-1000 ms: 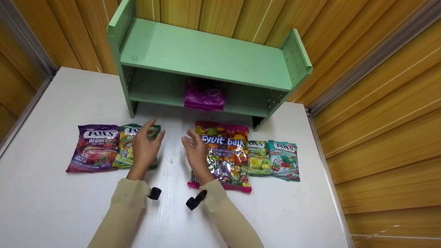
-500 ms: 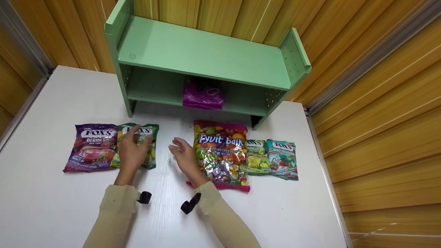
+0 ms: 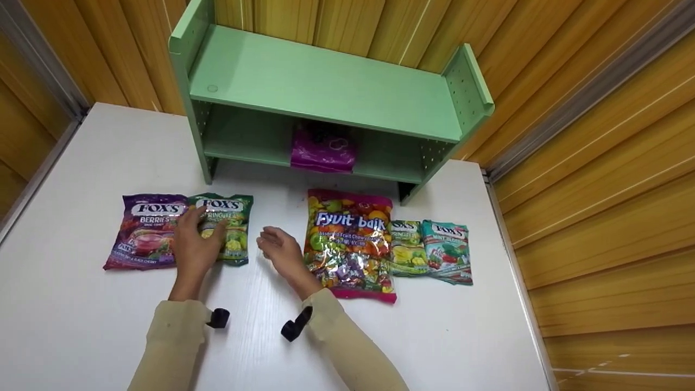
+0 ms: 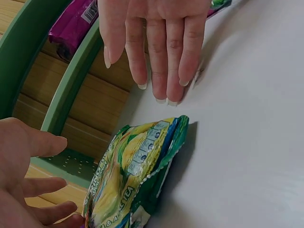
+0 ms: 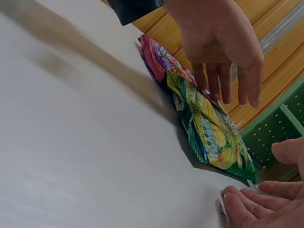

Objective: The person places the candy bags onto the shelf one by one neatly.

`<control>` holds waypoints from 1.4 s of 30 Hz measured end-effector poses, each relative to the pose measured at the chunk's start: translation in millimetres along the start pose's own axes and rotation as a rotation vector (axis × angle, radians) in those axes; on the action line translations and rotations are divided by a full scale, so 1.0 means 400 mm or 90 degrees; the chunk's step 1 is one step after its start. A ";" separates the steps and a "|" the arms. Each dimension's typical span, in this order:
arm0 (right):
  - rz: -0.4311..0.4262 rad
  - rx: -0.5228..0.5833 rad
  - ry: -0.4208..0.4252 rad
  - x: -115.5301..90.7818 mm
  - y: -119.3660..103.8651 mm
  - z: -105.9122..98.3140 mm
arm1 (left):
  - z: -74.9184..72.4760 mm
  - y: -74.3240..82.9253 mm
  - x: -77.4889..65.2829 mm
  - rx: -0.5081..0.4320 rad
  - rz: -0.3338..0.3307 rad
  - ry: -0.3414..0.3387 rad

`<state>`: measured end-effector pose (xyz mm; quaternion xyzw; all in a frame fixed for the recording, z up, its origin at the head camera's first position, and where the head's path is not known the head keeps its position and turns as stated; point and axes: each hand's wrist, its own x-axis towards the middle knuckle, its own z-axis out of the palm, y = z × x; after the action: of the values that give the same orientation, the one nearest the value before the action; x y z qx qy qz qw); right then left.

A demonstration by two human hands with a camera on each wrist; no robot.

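My left hand (image 3: 196,244) is over the seam between a purple Fox's Berries candy bag (image 3: 144,233) and a green-and-yellow Fox's Spring Tea candy bag (image 3: 234,239). Its thumb and fingers are spread, and in the right wrist view the left hand's fingertips (image 5: 213,90) come right at the bags. My right hand (image 3: 285,255) is to the right of the Spring Tea bag, apart from it, with fingers extended and nothing held. Beside its wrist lies a large pink-edged Fyvit baik candy bag (image 3: 350,233), partly covered by that hand.
Right of the Fyvit bag lie a yellow-green Fox's bag (image 3: 408,252) and a teal Fox's bag (image 3: 449,252). A green two-tier shelf (image 3: 326,87) stands behind, with a purple bag (image 3: 323,155) on its lower tier. The white table (image 3: 461,342) meets slatted walls.
My left hand has moved left and slightly down, from over the Spring Tea bag to its seam with the Berries bag. The right hand has shifted left, off the Fyvit bag's upper left.
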<state>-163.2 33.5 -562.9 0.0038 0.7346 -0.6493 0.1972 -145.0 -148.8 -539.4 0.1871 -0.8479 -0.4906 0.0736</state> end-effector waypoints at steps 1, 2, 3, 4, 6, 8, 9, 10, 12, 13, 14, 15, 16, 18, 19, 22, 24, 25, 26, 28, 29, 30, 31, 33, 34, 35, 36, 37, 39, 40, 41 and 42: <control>0.000 0.001 -0.002 0.000 0.001 0.000 | 0.000 -0.002 -0.001 -0.002 0.003 0.004; 0.000 0.001 -0.003 0.000 0.001 0.001 | -0.001 -0.004 -0.001 -0.004 0.006 0.007; 0.001 0.003 -0.004 0.000 0.002 0.001 | -0.001 -0.007 -0.002 -0.008 0.007 0.010; 0.002 0.005 -0.005 -0.001 0.002 0.002 | 0.000 -0.009 -0.003 -0.012 0.007 0.012; 0.003 0.006 -0.008 -0.002 0.002 0.002 | 0.000 -0.013 -0.004 -0.017 0.000 0.010; -0.002 0.000 -0.014 -0.003 0.003 0.003 | 0.002 -0.016 -0.006 -0.018 -0.014 0.001; -0.003 -0.001 -0.019 -0.004 0.003 0.003 | 0.003 -0.016 -0.007 -0.016 -0.021 -0.006; -0.005 -0.007 -0.026 -0.005 0.003 0.003 | 0.005 -0.017 -0.007 -0.013 -0.026 -0.012; -0.015 -0.025 -0.041 -0.009 0.002 0.002 | 0.011 -0.018 -0.008 -0.010 -0.029 -0.020; -0.021 -0.033 -0.047 -0.010 0.003 0.002 | 0.014 -0.017 -0.008 -0.012 -0.029 -0.023; -0.022 -0.039 -0.052 -0.012 0.002 0.001 | 0.018 -0.017 -0.009 -0.012 -0.026 -0.025; -0.022 -0.046 -0.055 -0.014 0.002 0.000 | 0.022 -0.016 -0.010 -0.013 -0.021 -0.025; -0.025 -0.054 -0.058 -0.015 0.001 0.000 | 0.026 -0.015 -0.010 -0.015 -0.015 -0.025; -0.026 -0.063 -0.055 -0.017 0.003 -0.001 | 0.034 -0.014 -0.012 -0.022 -0.004 -0.027; -0.026 -0.065 -0.054 -0.018 0.004 -0.001 | 0.038 -0.013 -0.013 -0.025 0.001 -0.027; -0.024 -0.073 -0.047 -0.022 0.005 -0.002 | 0.048 -0.010 -0.015 -0.028 0.012 -0.029; -0.027 -0.074 -0.039 -0.025 0.007 -0.002 | 0.055 -0.008 -0.015 -0.025 0.017 -0.030; -0.026 -0.072 -0.034 -0.026 0.008 -0.003 | 0.058 -0.007 -0.015 -0.025 0.018 -0.030; -0.026 -0.069 -0.028 -0.028 0.008 -0.004 | 0.060 -0.006 -0.016 -0.022 0.017 -0.032; -0.030 -0.064 -0.019 -0.030 0.008 -0.006 | 0.065 -0.003 -0.016 -0.020 0.018 -0.034; -0.030 -0.062 -0.015 -0.032 0.008 -0.008 | 0.068 -0.002 -0.016 -0.019 0.019 -0.036; -0.029 -0.063 -0.011 -0.033 0.007 -0.009 | 0.070 -0.001 -0.016 -0.021 0.023 -0.036; -0.027 -0.064 -0.007 -0.035 0.006 -0.011 | 0.072 0.000 -0.017 -0.022 0.027 -0.037; -0.026 -0.068 -0.003 -0.037 0.005 -0.014 | 0.074 0.000 -0.018 -0.025 0.035 -0.037; -0.026 -0.070 -0.001 -0.038 0.005 -0.015 | 0.075 -0.001 -0.018 -0.027 0.039 -0.038; -0.024 -0.072 0.001 -0.039 0.004 -0.015 | 0.074 -0.002 -0.018 -0.029 0.042 -0.038; -0.023 -0.073 0.004 -0.039 0.005 -0.015 | 0.072 -0.004 -0.018 -0.032 0.044 -0.036; -0.019 -0.073 0.008 -0.039 0.005 -0.015 | 0.069 -0.006 -0.018 -0.033 0.043 -0.035; -0.016 -0.075 0.016 -0.038 0.005 -0.015 | 0.063 -0.012 -0.019 -0.035 0.036 -0.037; -0.013 -0.074 0.020 -0.037 0.006 -0.015 | 0.060 -0.015 -0.020 -0.039 0.033 -0.038; -0.010 -0.073 0.024 -0.037 0.005 -0.014 | 0.058 -0.020 -0.021 -0.045 0.031 -0.039; -0.007 -0.070 0.028 -0.037 0.005 -0.014 | 0.056 -0.024 -0.023 -0.050 0.027 -0.042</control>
<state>-150.7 42.8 -560.0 0.0031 0.7732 -0.6089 0.1772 -141.1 -131.6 -558.3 0.1502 -0.8338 -0.5276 0.0631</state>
